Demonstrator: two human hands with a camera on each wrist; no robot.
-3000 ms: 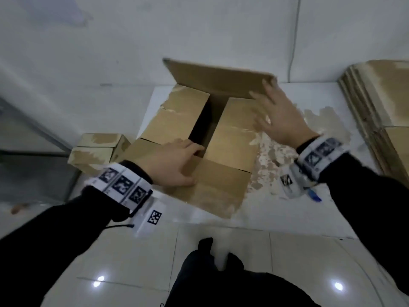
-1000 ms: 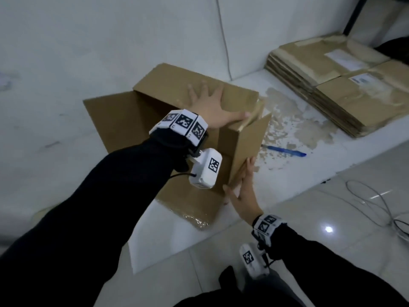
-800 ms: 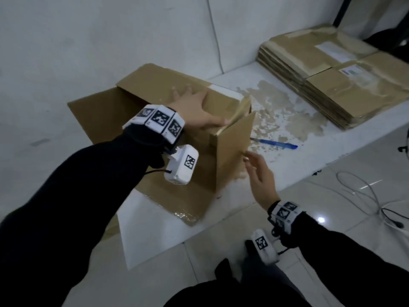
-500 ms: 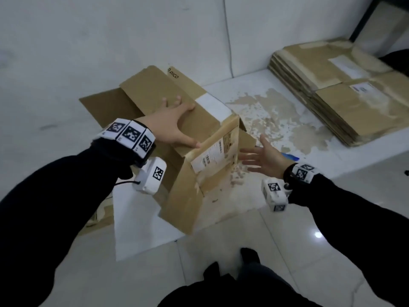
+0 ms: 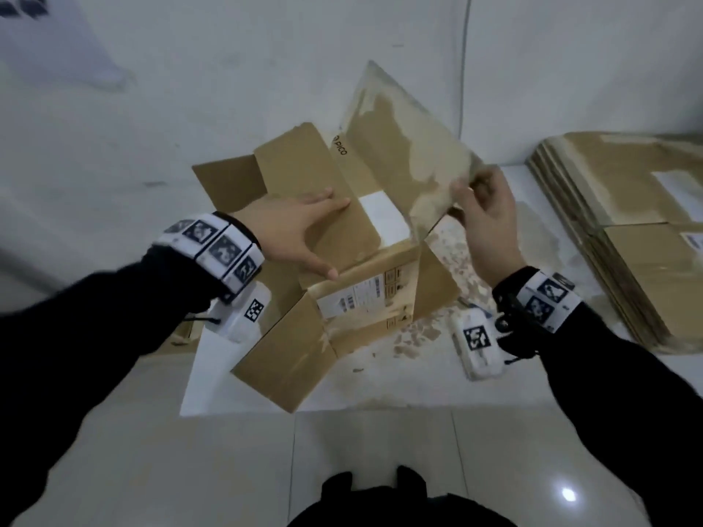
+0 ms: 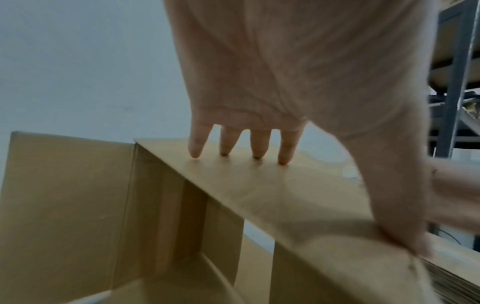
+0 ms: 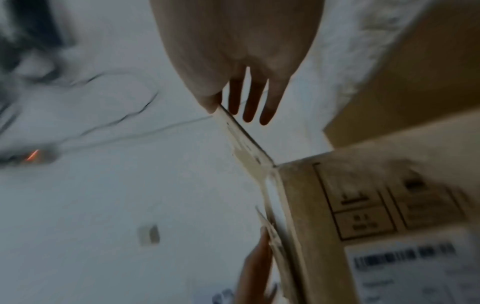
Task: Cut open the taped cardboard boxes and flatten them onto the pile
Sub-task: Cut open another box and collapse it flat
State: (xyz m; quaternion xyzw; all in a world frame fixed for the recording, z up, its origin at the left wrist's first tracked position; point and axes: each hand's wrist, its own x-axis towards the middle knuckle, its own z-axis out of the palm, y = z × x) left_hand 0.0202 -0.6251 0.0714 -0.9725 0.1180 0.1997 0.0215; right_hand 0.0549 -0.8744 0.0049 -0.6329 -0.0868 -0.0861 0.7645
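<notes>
A brown cardboard box (image 5: 365, 298) lies on its side on the white ledge (image 5: 380, 386), its flaps spread and a printed label facing me. My left hand (image 5: 289, 230) lies flat on the top panel with straight fingers (image 6: 257, 148), the thumb along the near edge. My right hand (image 5: 487, 218) grips the edge of the right-hand flap (image 5: 403, 146) and holds it raised and tilted toward the wall. In the right wrist view that flap (image 7: 246, 144) shows edge-on between the thumb and fingers (image 7: 249, 98). The hollow inside of the box (image 6: 168, 216) is empty.
A pile of flattened boxes (image 5: 627, 230) lies on the ledge at the right. Torn cardboard scraps (image 5: 418, 332) litter the ledge beside the box. A white wall stands right behind it. Glossy floor tiles (image 5: 228, 469) and my shoes (image 5: 365, 488) are below.
The box has been turned so its label side faces me. My right hand rose from beside the box, took the right flap and lifted it. My left hand stayed flat on top.
</notes>
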